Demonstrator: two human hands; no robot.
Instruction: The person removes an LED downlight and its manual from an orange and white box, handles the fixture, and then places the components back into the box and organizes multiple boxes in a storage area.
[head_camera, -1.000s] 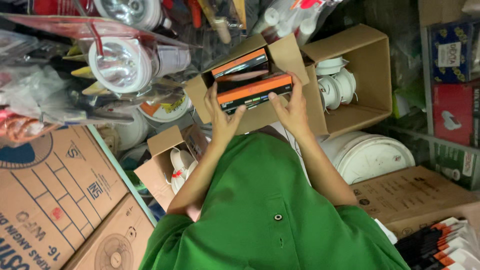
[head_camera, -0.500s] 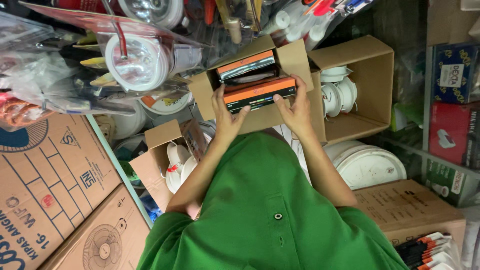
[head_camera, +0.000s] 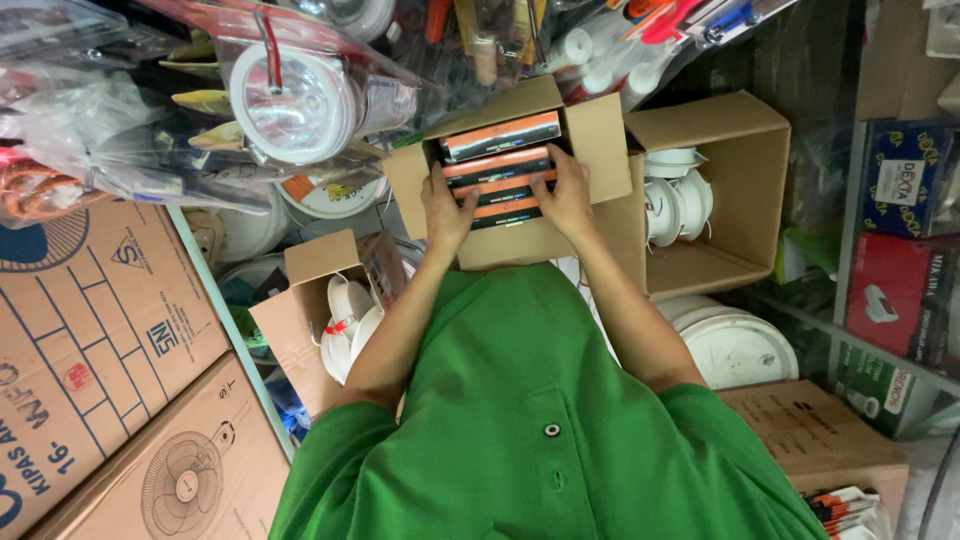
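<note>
An open brown cardboard box (head_camera: 600, 130) holds several flat black-and-orange packs (head_camera: 500, 135) stacked on edge. My left hand (head_camera: 445, 210) grips the left end of the nearest pack (head_camera: 505, 205), and my right hand (head_camera: 570, 190) grips its right end. The pack sits down among the others inside the box. My green shirt (head_camera: 530, 420) fills the lower middle of the view.
A larger open box (head_camera: 740, 130) with white bowls stands to the right. A smaller open box (head_camera: 300, 310) with white pieces sits lower left. Big fan cartons (head_camera: 100, 350) lie at left, hanging plastic-wrapped goods (head_camera: 290, 100) above, white round lids (head_camera: 740, 345) at right.
Both hands have lowered the black-and-orange pack from above the box rim down among the other packs. The view has shifted slightly.
</note>
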